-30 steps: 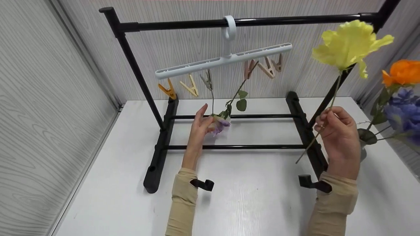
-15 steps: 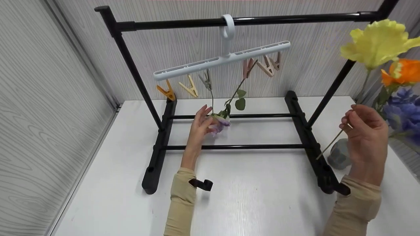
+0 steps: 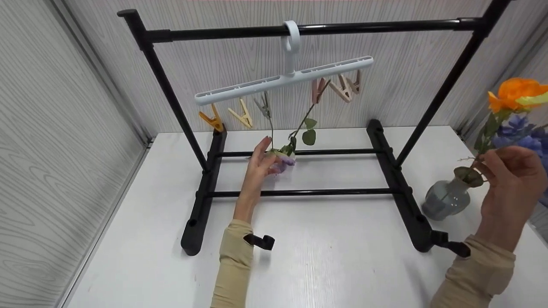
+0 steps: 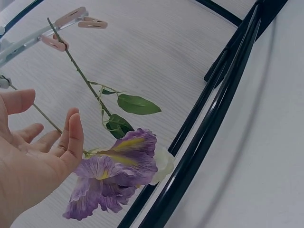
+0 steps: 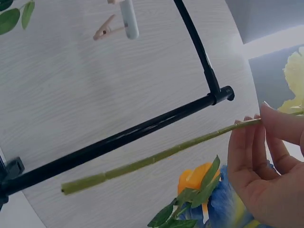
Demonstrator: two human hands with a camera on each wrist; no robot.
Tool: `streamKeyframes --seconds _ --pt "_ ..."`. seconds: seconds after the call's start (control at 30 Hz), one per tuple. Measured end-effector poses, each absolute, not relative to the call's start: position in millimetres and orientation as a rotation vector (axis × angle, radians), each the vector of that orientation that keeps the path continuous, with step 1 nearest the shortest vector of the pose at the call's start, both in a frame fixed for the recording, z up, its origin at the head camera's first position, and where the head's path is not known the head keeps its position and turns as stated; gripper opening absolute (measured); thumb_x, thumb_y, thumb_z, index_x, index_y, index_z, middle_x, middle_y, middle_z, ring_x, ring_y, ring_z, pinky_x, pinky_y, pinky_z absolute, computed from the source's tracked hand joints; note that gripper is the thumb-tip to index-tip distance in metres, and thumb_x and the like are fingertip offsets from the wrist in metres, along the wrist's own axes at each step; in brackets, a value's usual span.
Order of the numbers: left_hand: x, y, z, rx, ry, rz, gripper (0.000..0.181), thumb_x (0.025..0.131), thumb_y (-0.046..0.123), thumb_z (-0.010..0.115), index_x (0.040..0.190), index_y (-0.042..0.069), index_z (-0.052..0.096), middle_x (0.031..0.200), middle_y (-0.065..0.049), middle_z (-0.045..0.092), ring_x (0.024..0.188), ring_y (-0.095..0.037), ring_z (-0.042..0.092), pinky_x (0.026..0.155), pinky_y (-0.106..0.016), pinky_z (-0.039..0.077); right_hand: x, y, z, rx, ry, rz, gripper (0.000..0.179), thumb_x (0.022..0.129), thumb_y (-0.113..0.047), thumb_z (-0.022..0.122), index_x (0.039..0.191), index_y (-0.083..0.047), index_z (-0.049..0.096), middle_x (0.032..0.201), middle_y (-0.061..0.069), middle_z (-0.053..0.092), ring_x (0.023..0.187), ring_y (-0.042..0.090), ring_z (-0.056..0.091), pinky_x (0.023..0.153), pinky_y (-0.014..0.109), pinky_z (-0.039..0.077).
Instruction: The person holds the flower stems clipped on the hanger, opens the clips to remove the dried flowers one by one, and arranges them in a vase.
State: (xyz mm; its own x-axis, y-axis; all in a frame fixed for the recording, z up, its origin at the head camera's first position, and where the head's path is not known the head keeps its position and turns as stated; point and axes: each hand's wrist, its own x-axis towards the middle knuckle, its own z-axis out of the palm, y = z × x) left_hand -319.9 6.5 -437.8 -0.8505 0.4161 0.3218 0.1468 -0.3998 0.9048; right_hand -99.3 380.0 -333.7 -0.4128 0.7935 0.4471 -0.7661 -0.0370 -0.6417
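A yellow flower (image 5: 295,78) in the right hand (image 5: 275,175), near the vase (image 3: 445,200)

The white table (image 3: 308,265) carries a black rack (image 3: 325,191), and on its top bar a tilted, pale grey hanger (image 3: 282,80) is hooked. The vase, greyish and see-through, stands just beside the rack's right foot. It contains stems; above its mouth are an orange flower (image 3: 513,92) and blue flowers (image 3: 513,130), the blue ones partly covered by the right hand. The yellow flower is almost outside the head view (only a petal enters), and the right wrist view also cuts its bloom. In this view, thumb and fingers pinch its stem.

The purple flower (image 4: 111,178) hangs head down from a grey clip (image 3: 266,107), and a white flower (image 4: 165,166) is mostly hidden behind it. Beside them is the left hand (image 4: 38,164), fingers loosely bent, thumb apart, gripping nothing; whether the fingertips touch the petals, I cannot tell. A leafy stem (image 4: 88,84) is held by a pink clip (image 3: 315,95). An orange clip (image 3: 216,120), a yellow clip (image 3: 246,118) and a beige clip (image 3: 344,92) also hang there.
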Motion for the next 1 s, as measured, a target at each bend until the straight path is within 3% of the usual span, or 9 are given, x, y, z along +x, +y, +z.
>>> streamKeyframes --seconds 0.1,0.2,0.3,0.47,0.6,0.7,0.8,0.9,1.0 --pt "-320.3 7.1 -438.1 0.791 1.622 2.354 0.056 0.101 0.014 0.048 0.151 0.012 0.023 0.141 -0.017 0.042 0.098 -0.029 0.059 0.093 -0.063 0.038 -99.7 382.0 -331.9 -0.151 -0.934 1.652 0.033 0.069 0.012 0.079 0.094 0.017 0.059 0.081 0.021 0.058 0.069 0.029 0.058 0.062 0.031 0.056" --pt "-319.8 9.2 -438.4 0.822 1.643 2.315 0.056 0.102 0.01 0.044 0.152 0.01 0.02 0.153 -0.009 0.027 0.109 -0.037 0.054 0.093 -0.063 0.038 -98.3 382.2 -327.9 -0.262 -0.849 1.612 0.03 0.069 0.011 0.079 0.094 0.012 0.062 0.089 0.02 0.062 0.076 0.027 0.057 0.068 0.03 0.056" --pt "-318.5 11.9 -439.1 0.835 1.657 2.284 0.055 0.102 0.009 0.042 0.152 0.01 0.019 0.153 -0.01 0.027 0.115 -0.045 0.048 0.095 -0.062 0.037 -96.2 381.0 -323.3 -0.335 -0.789 1.572 0.028 0.072 0.008 0.079 0.096 0.009 0.064 0.099 0.019 0.064 0.086 0.025 0.058 0.079 0.029 0.055" --pt "-316.4 17.4 -440.5 0.81 1.653 2.283 0.054 0.102 0.013 0.045 0.151 0.013 0.023 0.151 -0.007 0.031 0.116 -0.043 0.048 0.094 -0.06 0.038 -93.7 381.2 -317.0 -0.394 -0.605 1.576 0.032 0.072 0.008 0.077 0.101 0.004 0.064 0.108 0.016 0.062 0.096 0.021 0.058 0.084 0.025 0.051" --pt "-315.3 20.8 -441.0 0.785 1.652 2.291 0.055 0.1 0.016 0.048 0.151 0.014 0.025 0.128 -0.015 0.053 0.105 -0.037 0.056 0.089 -0.054 0.044 -94.0 383.1 -317.6 -0.408 -0.544 1.564 0.034 0.073 0.008 0.076 0.104 0.002 0.064 0.11 0.015 0.062 0.098 0.02 0.058 0.084 0.023 0.05" --pt "-315.7 22.6 -442.1 0.78 1.66 2.287 0.058 0.1 0.017 0.048 0.151 0.015 0.023 0.113 -0.024 0.057 0.099 -0.035 0.058 0.086 -0.048 0.048 -95.0 383.4 -321.2 -0.426 -0.591 1.554 0.029 0.075 0.007 0.075 0.102 0.002 0.065 0.109 0.015 0.062 0.097 0.021 0.058 0.086 0.026 0.051" --pt "-315.1 23.9 -442.6 0.773 1.644 2.296 0.061 0.099 0.018 0.05 0.152 0.013 0.021 0.125 -0.026 0.05 0.106 -0.042 0.053 0.084 -0.045 0.05 -97.8 385.4 -326.7 -0.412 -0.637 1.534 0.024 0.078 0.008 0.073 0.099 0.004 0.064 0.104 0.016 0.06 0.095 0.022 0.057 0.088 0.03 0.051" --pt "-314.0 24.9 -442.3 0.761 1.622 2.305 0.063 0.098 0.019 0.052 0.152 0.011 0.019 0.143 -0.02 0.036 0.112 -0.049 0.047 0.083 -0.044 0.051 -101.8 389.8 -333.7 -0.409 -0.682 1.509 0.022 0.08 0.008 0.071 0.1 0.003 0.062 0.103 0.015 0.058 0.093 0.022 0.056 0.084 0.031 0.053" --pt "-312.8 25.9 -442.0 0.752 1.641 2.297 0.061 0.099 0.019 0.051 0.151 0.012 0.021 0.149 -0.013 0.03 0.111 -0.047 0.05 0.081 -0.04 0.051 -106.3 396.1 -341.2 -0.453 -0.755 1.468 0.019 0.081 0.006 0.071 0.098 0.004 0.062 0.098 0.014 0.056 0.085 0.021 0.056 0.075 0.028 0.055"
